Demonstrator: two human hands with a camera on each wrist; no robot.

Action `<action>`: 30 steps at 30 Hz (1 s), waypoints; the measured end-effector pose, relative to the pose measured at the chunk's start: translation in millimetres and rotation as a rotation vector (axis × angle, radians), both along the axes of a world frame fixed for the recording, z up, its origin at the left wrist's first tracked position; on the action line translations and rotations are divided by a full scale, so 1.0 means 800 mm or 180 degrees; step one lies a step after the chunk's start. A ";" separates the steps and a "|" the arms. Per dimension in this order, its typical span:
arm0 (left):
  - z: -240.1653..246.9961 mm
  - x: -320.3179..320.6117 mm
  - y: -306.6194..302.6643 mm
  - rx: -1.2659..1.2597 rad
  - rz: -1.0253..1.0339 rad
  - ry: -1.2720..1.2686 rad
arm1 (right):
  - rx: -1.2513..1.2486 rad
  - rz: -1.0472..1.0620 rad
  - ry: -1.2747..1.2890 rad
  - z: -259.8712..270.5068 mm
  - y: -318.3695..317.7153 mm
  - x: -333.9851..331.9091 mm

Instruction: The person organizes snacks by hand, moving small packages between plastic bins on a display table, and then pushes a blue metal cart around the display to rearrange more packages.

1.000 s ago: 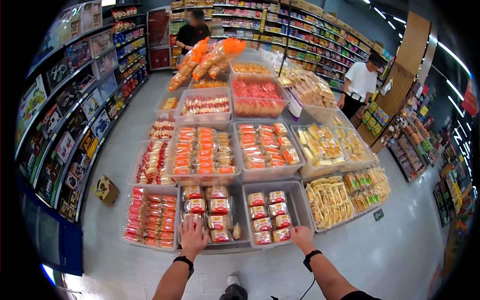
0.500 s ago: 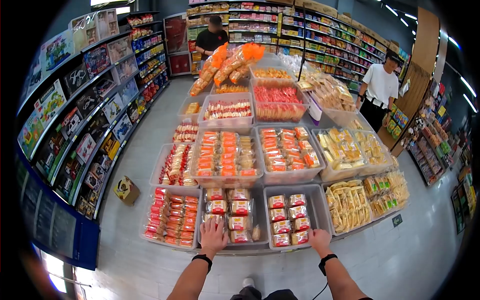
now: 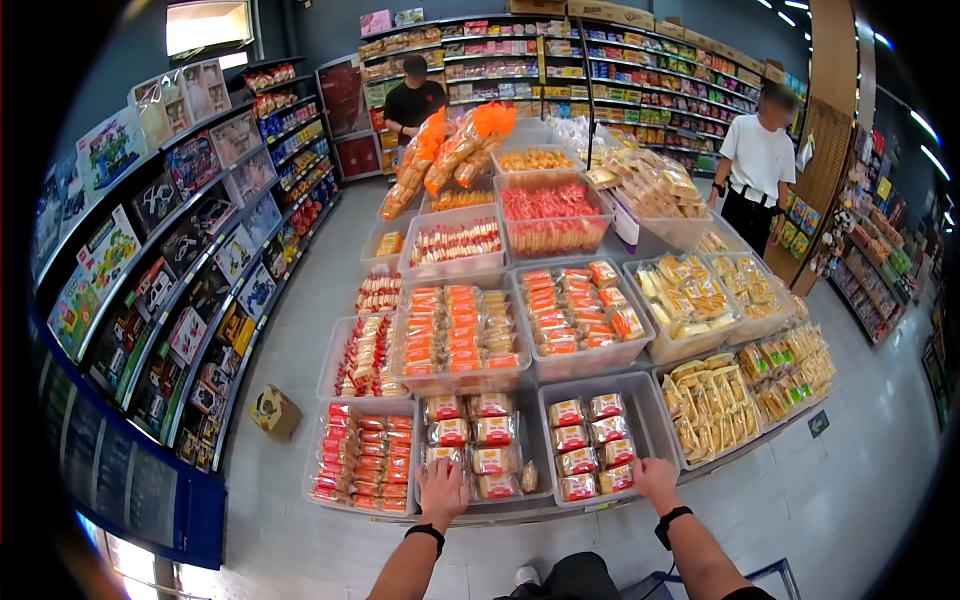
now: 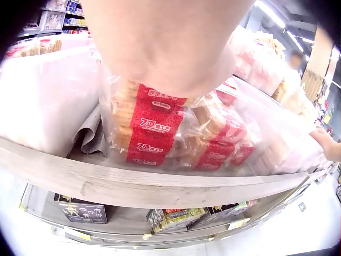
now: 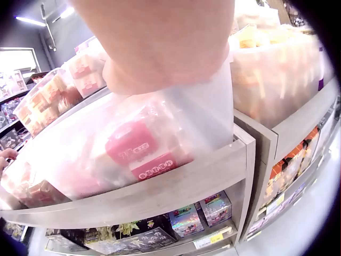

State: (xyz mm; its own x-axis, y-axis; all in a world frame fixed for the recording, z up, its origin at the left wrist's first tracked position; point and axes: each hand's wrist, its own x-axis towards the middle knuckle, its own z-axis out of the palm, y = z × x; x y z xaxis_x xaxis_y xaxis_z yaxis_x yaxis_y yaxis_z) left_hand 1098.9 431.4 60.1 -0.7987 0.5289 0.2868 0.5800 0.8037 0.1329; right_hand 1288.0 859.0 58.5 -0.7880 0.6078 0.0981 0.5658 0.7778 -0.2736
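Observation:
In the head view my left hand [image 3: 443, 490] rests with extended fingers on wrapped bread packs [image 3: 494, 460] at the front left of a clear plastic bin. Red labels on these stacked packs [image 4: 154, 125] show in the left wrist view, below my hand. Curled fingers of my right hand [image 3: 656, 482] grip the front right corner of the neighbouring grey plastic bin [image 3: 645, 415]. Two columns of similar bread packs [image 3: 570, 437] stand in it, left of that hand. My fingertips are hidden in both wrist views.
Orange-labelled packs [image 3: 463, 320] fill bins behind. Red-wrapped snacks [image 3: 340, 450] lie at left, yellow packets [image 3: 705, 400] at right. A wooden ledge [image 4: 149, 186] runs along the front, boxes on a shelf below. Two people [image 3: 757, 160] stand beyond the display; a carton [image 3: 273, 412] is on the floor.
The head view has shifted, so the display first slid right, then sank slightly in the picture. Both hands stay at the same bins.

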 end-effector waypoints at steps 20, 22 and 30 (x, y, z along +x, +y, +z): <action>0.012 0.004 -0.001 0.0360 -0.0060 -0.0115 | 0.0031 0.0025 0.0231 -0.007 -0.001 -0.006; 0.012 0.003 -0.002 0.0414 -0.0067 -0.0086 | -0.0054 0.0067 0.0260 -0.004 -0.002 -0.012; 0.013 0.003 -0.003 0.0466 -0.0073 -0.0019 | -0.0211 0.0128 -0.0122 0.007 0.004 -0.018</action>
